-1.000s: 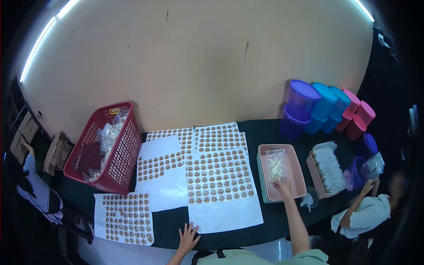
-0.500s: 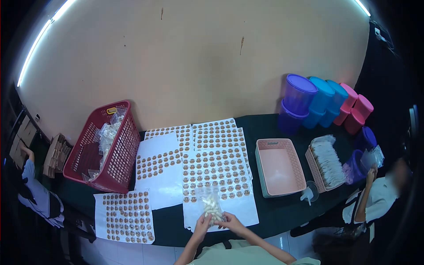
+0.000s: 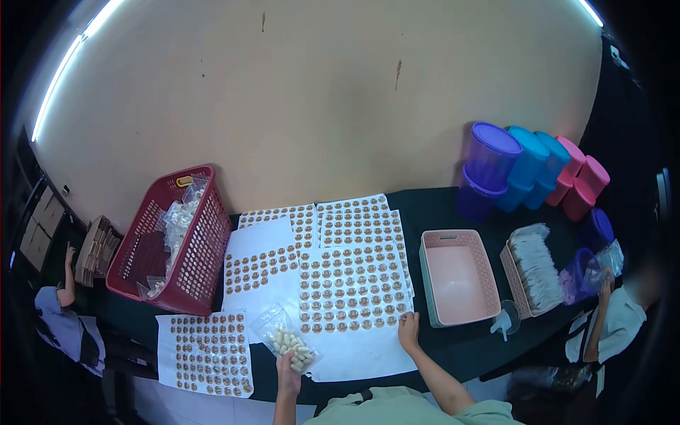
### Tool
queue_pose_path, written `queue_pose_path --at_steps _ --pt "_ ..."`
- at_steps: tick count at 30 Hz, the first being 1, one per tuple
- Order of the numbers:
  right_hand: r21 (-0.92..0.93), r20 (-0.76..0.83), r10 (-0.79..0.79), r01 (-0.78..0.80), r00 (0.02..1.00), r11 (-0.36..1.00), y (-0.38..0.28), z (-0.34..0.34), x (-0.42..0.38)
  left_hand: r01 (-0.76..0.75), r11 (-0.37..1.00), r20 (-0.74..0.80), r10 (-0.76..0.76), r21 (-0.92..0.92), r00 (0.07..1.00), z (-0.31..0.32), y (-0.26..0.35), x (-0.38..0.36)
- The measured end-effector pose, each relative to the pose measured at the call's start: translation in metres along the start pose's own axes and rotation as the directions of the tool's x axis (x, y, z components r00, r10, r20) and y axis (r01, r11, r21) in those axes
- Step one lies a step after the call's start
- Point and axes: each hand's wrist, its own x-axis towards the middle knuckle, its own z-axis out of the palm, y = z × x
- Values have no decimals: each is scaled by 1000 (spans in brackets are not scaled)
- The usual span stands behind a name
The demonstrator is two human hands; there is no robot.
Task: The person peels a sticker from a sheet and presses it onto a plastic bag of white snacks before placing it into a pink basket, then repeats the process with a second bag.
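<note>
My left hand [image 3: 287, 372] grips a clear zip bag [image 3: 287, 340] by its lower part. Whitish capsules fill the bag's bottom, and its upper part stays flat. It is over the left edge of a large white sheet of round brown stickers [image 3: 354, 290]. At that sheet's right edge, beside the end of the lowest sticker row, is my right hand [image 3: 409, 333]. Its fingers are curled and pinched at the sheet; whether they have a single sticker between them is too small to tell. Below that row the sheet is plain white backing.
Left are a red basket [image 3: 205, 262] of filled bags and another sticker sheet [image 3: 205, 354]. On the right stand a pink tray [image 3: 460, 276], a basket of packets [image 3: 531, 269] and stacked coloured tubs [image 3: 492, 163]. Co-workers stand at left [image 3: 67, 333] and right [image 3: 616, 319].
The bag has gone from both hands at the sheet's front into my left hand, moving left. My right hand let go of it and moved right to the sheet's edge. The view shifted slightly.
</note>
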Motion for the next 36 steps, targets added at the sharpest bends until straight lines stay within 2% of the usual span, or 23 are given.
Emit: queue_pose_path --at_steps 1,3,6,7,8,10,11,12,13,15,16,17,18,22,26,29,30,33,34,36 --pt "97 20 78 -79 997 992 -1 -3 1 -2 1000 -36 2 2 999 4 1 1" --pt "81 4 76 -76 997 994 12 4 8 15 1000 -59 -15 2 998 13 2 4" --pt "48 -24 111 -109 994 993 18 8 12 58 998 27 -58 -26 998 17 -3 9" --pt "298 149 241 -276 959 914 2 -1 13 54 998 29 -53 -25 998 22 -1 9" --pt "490 346 306 -449 887 747 -21 -14 14 61 998 46 -60 -23 997 29 3 9" --pt "622 506 107 -449 856 642 -89 -59 7 63 998 95 -63 0 993 39 6 9" --pt "646 583 50 -500 811 576 -118 -78 6 60 998 81 -60 -2 995 48 10 9" --pt "657 652 -14 -556 758 508 -145 -96 5 39 996 107 -47 75 993 59 14 8" --pt "648 665 -19 -565 746 511 -174 -113 0 15 988 133 -35 151 990 67 16 7" --pt "770 576 -260 -409 775 489 -222 -138 -10 -27 977 167 -9 210 986 77 17 8" --pt "770 579 -269 -408 770 490 -234 -140 -14 -69 951 222 1 301 975 88 23 6" --pt "784 483 -313 -245 818 571 -242 -141 -17 -116 915 279 4 387 960 96 27 2" --pt "769 383 -364 -74 849 635 -248 -141 -19 -92 928 285 -16 360 958 101 28 -2" --pt "751 303 -270 -55 914 659 -260 -141 -28 -86 953 369 -29 291 929 112 39 -12" --pt "768 266 -279 -29 923 639 -261 -138 -30 -100 950 423 -36 294 905 117 53 -16" --pt "777 282 -246 -71 927 626 -265 -136 -29 -129 940 407 -11 316 913 116 53 -18" --pt "777 283 -253 -66 925 627 -269 -137 -30 -197 942 410 72 272 909 120 53 -19" --pt "788 284 -244 -81 927 610 -270 -131 -30 -153 963 331 73 221 941 121 51 -18" --pt "790 272 -253 -65 928 610 -269 -130 -30 -206 958 337 130 200 932 122 48 -18" --pt "788 291 -249 -84 924 610 -270 -132 -30 -193 952 313 113 237 943 120 45 -17"
